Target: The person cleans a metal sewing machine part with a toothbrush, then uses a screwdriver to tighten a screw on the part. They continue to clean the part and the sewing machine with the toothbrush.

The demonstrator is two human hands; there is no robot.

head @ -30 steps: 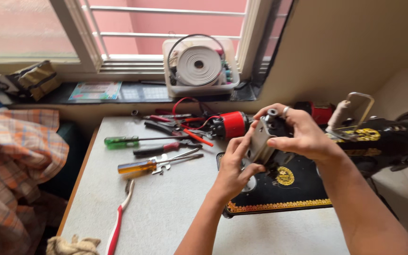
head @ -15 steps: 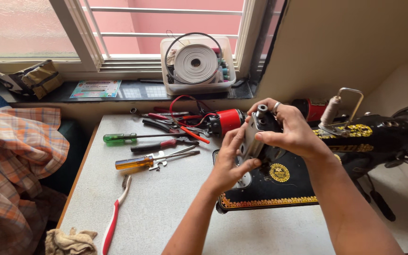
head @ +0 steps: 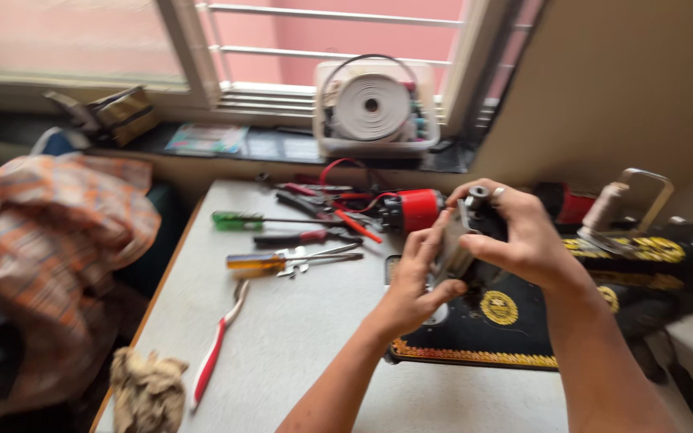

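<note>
A black sewing machine (head: 515, 321) with gold ornaments lies on a white table (head: 298, 337). My right hand (head: 523, 236) grips its head end from above and from the right. My left hand (head: 415, 277) presses a grey metal plate (head: 452, 248) against that end, fingers on the plate's edge. A red motor (head: 415, 210) with wires sits just left of the machine head. A thread spool (head: 603, 207) stands on the machine's far side.
Several screwdrivers and pliers (head: 298, 232) lie on the table's far left part. A red-handled tool (head: 216, 345) and a rag (head: 147, 389) rest near the front left edge. A plastic box with a white roll (head: 372, 108) stands on the windowsill. Checked cloth (head: 42, 240) lies at left.
The view has drifted slightly; my hands stay on the machine head, with the left fingers shifting a little along the grey plate.
</note>
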